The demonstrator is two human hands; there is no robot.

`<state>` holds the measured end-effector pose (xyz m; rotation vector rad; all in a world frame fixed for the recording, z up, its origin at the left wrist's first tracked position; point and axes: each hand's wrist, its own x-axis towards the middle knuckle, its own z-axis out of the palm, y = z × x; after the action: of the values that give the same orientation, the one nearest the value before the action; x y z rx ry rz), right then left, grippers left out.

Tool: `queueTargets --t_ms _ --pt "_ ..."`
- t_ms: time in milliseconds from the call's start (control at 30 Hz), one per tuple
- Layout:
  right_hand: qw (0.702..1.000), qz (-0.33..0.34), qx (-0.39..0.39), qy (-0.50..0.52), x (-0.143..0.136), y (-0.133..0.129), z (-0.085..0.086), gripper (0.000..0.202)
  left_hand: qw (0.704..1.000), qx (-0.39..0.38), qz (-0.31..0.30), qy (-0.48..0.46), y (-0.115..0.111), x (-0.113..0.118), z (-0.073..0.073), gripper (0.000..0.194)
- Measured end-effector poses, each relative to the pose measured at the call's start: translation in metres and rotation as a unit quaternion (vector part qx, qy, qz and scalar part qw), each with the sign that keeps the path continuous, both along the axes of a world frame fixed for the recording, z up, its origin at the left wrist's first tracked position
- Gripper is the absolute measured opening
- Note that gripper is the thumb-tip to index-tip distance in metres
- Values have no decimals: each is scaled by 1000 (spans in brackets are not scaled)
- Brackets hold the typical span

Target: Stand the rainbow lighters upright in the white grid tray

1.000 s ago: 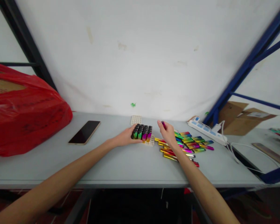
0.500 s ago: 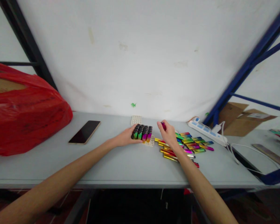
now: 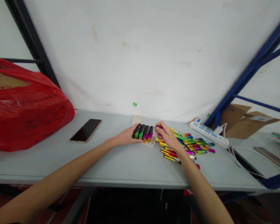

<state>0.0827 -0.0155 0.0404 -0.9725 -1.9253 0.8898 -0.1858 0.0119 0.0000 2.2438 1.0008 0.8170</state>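
Now L hand (image 3: 127, 137) steadies tray (image 3: 151, 142); R hand (image 3: 166, 135) pinches lighter (image 3: 159, 127).

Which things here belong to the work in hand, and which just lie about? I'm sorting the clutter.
In use: left hand on tray of upright lighters; right hand holding one lighter; loose lighter pile.
Lying about: phone, red bag, power strip, spare tray.

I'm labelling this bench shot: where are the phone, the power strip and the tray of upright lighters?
phone (image 3: 86, 130): head view, middle of its dark screen.
power strip (image 3: 208, 132): head view, middle of its white top.
tray of upright lighters (image 3: 144, 132): head view, the lighters' black caps.
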Motion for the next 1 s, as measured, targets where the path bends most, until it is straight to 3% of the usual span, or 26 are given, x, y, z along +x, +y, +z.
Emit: queueTargets --t_ms 367,567,1000 --pt "993 43 107 -40 -2 6 -3 42 1000 5 9 6 1 0 -2 87" --pt "980 17 188 -59 -5 11 -10 39 1000 -1 11 10 0 0 -2 87" --pt "971 61 213 -91 -3 9 -5 41 1000 4 15 13 0 0 -1 87"
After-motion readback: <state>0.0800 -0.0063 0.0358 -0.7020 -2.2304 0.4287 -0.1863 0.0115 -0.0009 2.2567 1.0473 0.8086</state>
